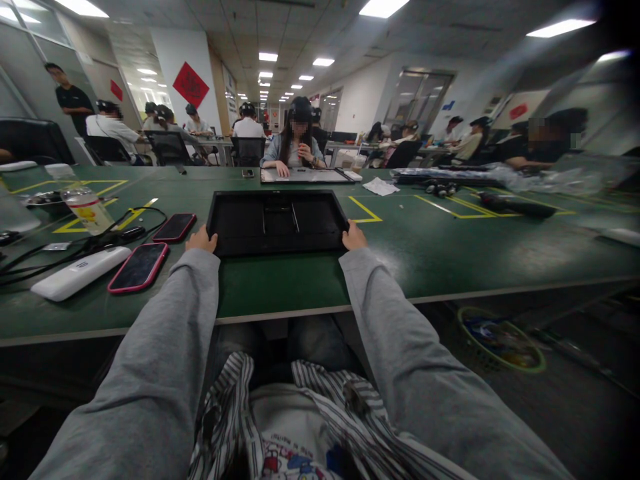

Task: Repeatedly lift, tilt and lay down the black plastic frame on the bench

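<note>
Right in front of me is a wide, flat black rectangular frame or tray [235, 230] with a raised rim and a slotted piece in its middle. My left hand [203, 239] grips its left edge, the thumb over the rim. At the opposite edge my right hand [354, 235] holds on in the same way. The fingers beneath are mostly hidden. Whether the frame rests on the green table [280, 283] or is slightly raised, I cannot tell. Left of my left hand lie two phones, one dark red [175, 227] and one with a pink rim [139, 267].
A white power bank [81, 273], black cables and a drink bottle [85, 203] are at the left. Across the table a person [297, 143] sits behind a flat panel [305, 175]. Crumpled paper [381, 186] and plastic wrap lie farther right. A green basket [500, 340] stands below.
</note>
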The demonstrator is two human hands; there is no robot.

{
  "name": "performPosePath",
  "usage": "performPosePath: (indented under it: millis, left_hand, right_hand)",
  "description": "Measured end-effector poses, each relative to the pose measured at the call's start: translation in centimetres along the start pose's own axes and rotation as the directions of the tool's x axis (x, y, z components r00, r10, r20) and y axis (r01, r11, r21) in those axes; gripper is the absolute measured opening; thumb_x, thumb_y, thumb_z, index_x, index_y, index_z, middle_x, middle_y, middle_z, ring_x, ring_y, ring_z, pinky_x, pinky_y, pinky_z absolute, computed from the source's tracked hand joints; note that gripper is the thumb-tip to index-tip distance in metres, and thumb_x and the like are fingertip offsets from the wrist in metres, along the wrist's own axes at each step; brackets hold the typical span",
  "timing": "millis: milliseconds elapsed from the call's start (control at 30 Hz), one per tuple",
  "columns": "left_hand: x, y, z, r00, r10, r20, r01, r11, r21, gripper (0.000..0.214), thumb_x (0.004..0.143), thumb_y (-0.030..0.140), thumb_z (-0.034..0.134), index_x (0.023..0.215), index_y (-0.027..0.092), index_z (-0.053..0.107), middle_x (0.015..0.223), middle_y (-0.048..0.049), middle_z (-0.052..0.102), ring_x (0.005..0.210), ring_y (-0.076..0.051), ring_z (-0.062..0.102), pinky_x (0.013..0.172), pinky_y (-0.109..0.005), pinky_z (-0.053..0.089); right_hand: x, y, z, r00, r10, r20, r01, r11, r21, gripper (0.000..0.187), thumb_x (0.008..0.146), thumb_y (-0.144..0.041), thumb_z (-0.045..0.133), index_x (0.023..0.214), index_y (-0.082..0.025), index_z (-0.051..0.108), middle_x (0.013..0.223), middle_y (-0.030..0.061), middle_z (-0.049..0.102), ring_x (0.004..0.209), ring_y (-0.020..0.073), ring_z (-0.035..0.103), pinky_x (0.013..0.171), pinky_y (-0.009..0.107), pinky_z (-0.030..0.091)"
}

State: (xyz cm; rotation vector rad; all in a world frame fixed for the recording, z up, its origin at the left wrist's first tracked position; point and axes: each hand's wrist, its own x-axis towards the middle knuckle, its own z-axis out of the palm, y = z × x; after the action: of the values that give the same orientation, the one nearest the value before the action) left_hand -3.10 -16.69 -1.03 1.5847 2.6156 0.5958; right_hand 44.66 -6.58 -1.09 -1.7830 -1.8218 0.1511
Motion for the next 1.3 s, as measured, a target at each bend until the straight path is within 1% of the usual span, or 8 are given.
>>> performPosePath:
  millis: [167, 267, 333, 433, 533, 1033, 1167, 1300]
  left_hand:
    - [-0.7, 0.6, -0.7, 0.999, 0.015, -0.034, -0.016, 1.000, -0.003, 0.064, 0.090, 0.046, 0.041, 0.145, 0.014, 0.035, 0.139, -0.0182, 0.051, 0.128, -0.033, 0.046, 0.102, -0.047, 0.039]
    - [-1.3, 0.9, -1.5, 0.993, 0.016, -0.115, -0.021, 0.999, -0.039, 0.062, 0.090, 0.042, 0.041, 0.144, 0.011, 0.038, 0.135, -0.0200, 0.053, 0.124, -0.032, 0.050, 0.101, -0.045, 0.040]
    - [-1.4, 0.9, -2.1, 0.987, -0.024, -0.159, 0.013, 0.997, -0.072, 0.059, 0.090, 0.041, 0.040, 0.142, 0.013, 0.043, 0.132, -0.0194, 0.056, 0.121, -0.033, 0.053, 0.099, -0.046, 0.042]
    - [-1.4, 0.7, -2.6, 0.986, -0.083, -0.142, 0.069, 0.993, -0.097, 0.049, 0.089, 0.041, 0.041, 0.129, 0.020, 0.059, 0.125, -0.0158, 0.062, 0.116, -0.034, 0.056, 0.095, -0.049, 0.044]
    - [-1.4, 0.5, -2.5, 0.987, -0.097, -0.124, 0.086, 0.992, -0.096, 0.044, 0.087, 0.043, 0.044, 0.121, 0.023, 0.066, 0.120, -0.0149, 0.065, 0.112, -0.035, 0.058, 0.091, -0.050, 0.046]
    - [-1.6, 0.6, -2.1, 0.993, -0.080, -0.087, 0.077, 0.996, -0.043, 0.054, 0.083, 0.050, 0.052, 0.130, 0.024, 0.057, 0.124, -0.0142, 0.063, 0.116, -0.034, 0.056, 0.093, -0.050, 0.045]
    - [-1.9, 0.8, -2.2, 0.995, -0.066, -0.071, 0.064, 0.998, -0.030, 0.057, 0.083, 0.050, 0.052, 0.134, 0.023, 0.052, 0.127, -0.0141, 0.061, 0.116, -0.034, 0.055, 0.094, -0.048, 0.045]
    - [-1.9, 0.8, -2.2, 0.996, -0.051, -0.077, 0.050, 0.999, -0.007, 0.051, 0.086, 0.044, 0.049, 0.131, 0.022, 0.054, 0.127, -0.0139, 0.060, 0.116, -0.033, 0.056, 0.093, -0.046, 0.046]
  right_hand:
    - [0.0, -0.1, -0.1, 1.000, 0.008, 0.005, -0.008, 1.000, -0.015, 0.058, 0.088, -0.020, 0.045, 0.144, -0.009, 0.036, 0.135, 0.0190, 0.053, 0.121, 0.0305, 0.052, 0.102, 0.045, 0.040]
    - [-0.1, -0.3, -0.1, 1.000, 0.019, -0.013, -0.019, 0.999, -0.026, 0.056, 0.088, -0.020, 0.046, 0.142, -0.010, 0.038, 0.134, 0.0191, 0.053, 0.121, 0.0303, 0.051, 0.101, 0.045, 0.040]
    - [-0.1, -0.5, -0.2, 0.999, 0.028, -0.041, -0.030, 0.999, -0.031, 0.053, 0.087, -0.019, 0.046, 0.140, -0.011, 0.042, 0.133, 0.0192, 0.054, 0.121, 0.0306, 0.050, 0.100, 0.046, 0.040]
    - [-0.2, -0.8, -0.4, 0.994, 0.042, -0.098, -0.044, 0.999, -0.019, 0.048, 0.087, -0.018, 0.045, 0.135, -0.014, 0.047, 0.130, 0.0182, 0.055, 0.119, 0.0305, 0.049, 0.098, 0.046, 0.041]
    - [-0.3, -0.9, -0.6, 0.989, 0.048, -0.140, -0.048, 0.999, 0.002, 0.045, 0.086, -0.017, 0.044, 0.131, -0.015, 0.051, 0.125, 0.0172, 0.057, 0.116, 0.0296, 0.050, 0.096, 0.046, 0.041]
    - [0.1, -0.2, -0.2, 0.992, 0.004, -0.123, 0.003, 0.998, 0.055, 0.048, 0.084, -0.012, 0.043, 0.132, -0.016, 0.051, 0.127, 0.0140, 0.060, 0.116, 0.0268, 0.054, 0.098, 0.043, 0.043]
    - [-0.1, 0.1, -0.3, 0.995, 0.036, -0.093, -0.033, 0.999, 0.040, 0.048, 0.085, -0.013, 0.045, 0.133, -0.016, 0.050, 0.124, 0.0140, 0.062, 0.112, 0.0275, 0.058, 0.098, 0.043, 0.044]
    - [-0.2, 0.1, -0.5, 0.995, 0.067, -0.072, -0.065, 0.997, 0.033, 0.048, 0.087, -0.016, 0.045, 0.135, -0.017, 0.050, 0.121, 0.0147, 0.064, 0.112, 0.0290, 0.059, 0.097, 0.045, 0.044]
